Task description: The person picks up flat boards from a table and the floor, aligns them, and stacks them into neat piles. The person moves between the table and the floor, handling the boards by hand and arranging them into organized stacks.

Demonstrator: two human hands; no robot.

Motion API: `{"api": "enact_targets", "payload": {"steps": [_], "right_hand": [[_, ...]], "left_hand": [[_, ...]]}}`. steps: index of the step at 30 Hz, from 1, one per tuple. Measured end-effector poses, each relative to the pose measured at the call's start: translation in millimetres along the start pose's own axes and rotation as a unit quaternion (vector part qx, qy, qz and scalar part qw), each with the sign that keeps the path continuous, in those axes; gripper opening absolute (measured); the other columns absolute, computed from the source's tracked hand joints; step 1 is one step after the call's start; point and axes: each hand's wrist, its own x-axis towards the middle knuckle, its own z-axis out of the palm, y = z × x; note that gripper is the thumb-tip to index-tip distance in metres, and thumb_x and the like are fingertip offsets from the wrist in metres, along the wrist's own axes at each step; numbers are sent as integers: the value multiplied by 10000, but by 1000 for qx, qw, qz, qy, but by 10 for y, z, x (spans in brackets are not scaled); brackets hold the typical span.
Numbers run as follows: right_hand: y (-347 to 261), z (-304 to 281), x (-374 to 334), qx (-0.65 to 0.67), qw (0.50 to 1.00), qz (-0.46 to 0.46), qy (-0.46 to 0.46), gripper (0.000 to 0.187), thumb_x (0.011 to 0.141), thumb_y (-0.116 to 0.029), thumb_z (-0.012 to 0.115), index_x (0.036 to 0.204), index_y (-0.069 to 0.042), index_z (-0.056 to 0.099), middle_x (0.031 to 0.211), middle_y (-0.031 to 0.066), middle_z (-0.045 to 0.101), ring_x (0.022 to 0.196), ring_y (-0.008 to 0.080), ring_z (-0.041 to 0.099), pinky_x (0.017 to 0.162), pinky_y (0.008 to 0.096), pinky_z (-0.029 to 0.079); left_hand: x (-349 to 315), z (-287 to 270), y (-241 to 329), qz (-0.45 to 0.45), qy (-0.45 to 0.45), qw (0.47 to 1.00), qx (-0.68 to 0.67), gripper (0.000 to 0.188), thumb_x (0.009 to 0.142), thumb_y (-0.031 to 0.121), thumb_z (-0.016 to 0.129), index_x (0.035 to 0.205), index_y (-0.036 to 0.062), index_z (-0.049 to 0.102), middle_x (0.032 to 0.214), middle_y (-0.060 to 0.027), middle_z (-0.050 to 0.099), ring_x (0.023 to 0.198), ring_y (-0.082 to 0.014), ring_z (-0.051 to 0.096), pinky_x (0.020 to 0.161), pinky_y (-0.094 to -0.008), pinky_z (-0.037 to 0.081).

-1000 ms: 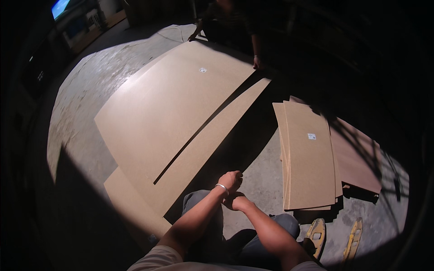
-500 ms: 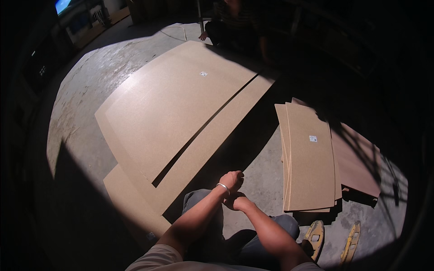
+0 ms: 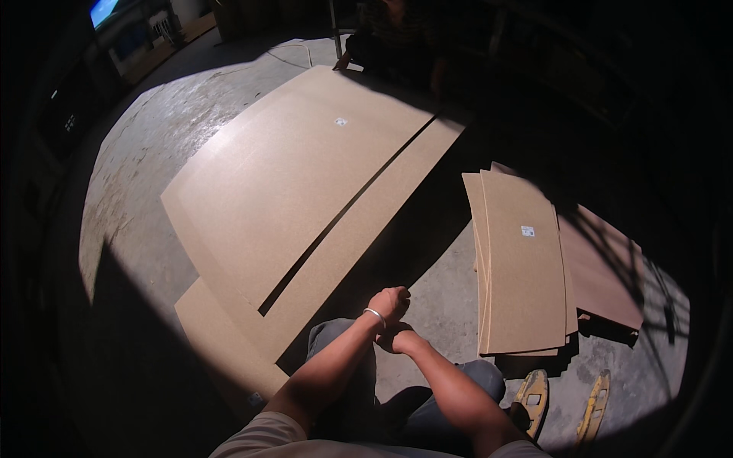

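Observation:
My left hand (image 3: 391,304), with a silver bangle at its wrist, is curled into a loose fist in front of my knees. Just below it, my right hand (image 3: 397,338) is curled against the left wrist, some of its fingers hidden. Nothing shows in either hand. Beyond them a large tan fibreboard sheet (image 3: 305,168) with a small white label lies flat. A long strip of board (image 3: 366,214) runs along its near right side, a dark narrow gap between the two. Another board (image 3: 214,328) sticks out beneath at the near left.
To the right lies a stack of smaller tan boards (image 3: 523,282), beside a brownish panel (image 3: 599,267). Yellow worn slippers (image 3: 592,408) rest on the concrete floor near my right side. Another person (image 3: 393,38) crouches in shadow at the large sheet's far edge.
The other person's hand has come down to the far corner of the large sheet. My hands stay in the same pose; the view has tilted slightly.

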Motion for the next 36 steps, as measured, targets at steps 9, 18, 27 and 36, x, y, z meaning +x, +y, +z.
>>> {"api": "enact_targets", "payload": {"steps": [9, 18, 27, 36], "right_hand": [[-26, 29, 109, 52, 998, -24, 8, 428, 929, -312, 500, 1298, -97, 509, 1238, 181, 602, 1163, 326, 566, 997, 410, 439], [-86, 40, 224, 17, 1000, -11, -19, 397, 923, -322, 518, 1247, -93, 534, 1193, 191, 621, 1115, 333, 592, 948, 420, 469], [-74, 166, 316, 57, 998, -30, -9, 363, 909, -308, 546, 1220, -120, 549, 1182, 179, 629, 1112, 332, 592, 928, 404, 467], [-136, 142, 321, 39, 999, -33, -20, 407, 917, -383, 526, 1220, -112, 540, 1198, 177, 622, 1122, 322, 588, 940, 398, 462]], "left_hand": [[-147, -462, -72, -83, 75, 984, -141, 205, 840, 169, 608, 1015, 81, 672, 972, -120, 709, 914, -282, 684, 785, -347, 542], [-176, -492, 16, -61, 63, 985, -148, 220, 857, 162, 603, 1035, 55, 674, 995, -128, 709, 929, -285, 683, 815, -339, 540], [-318, -720, -277, -127, 119, 957, -232, 236, 879, 160, 583, 1049, 19, 668, 1013, -162, 702, 956, -282, 678, 858, -340, 525], [-318, -710, -185, -85, 93, 972, -199, 249, 866, 179, 599, 1043, 18, 668, 1004, -166, 699, 945, -297, 674, 847, -360, 528]]}}
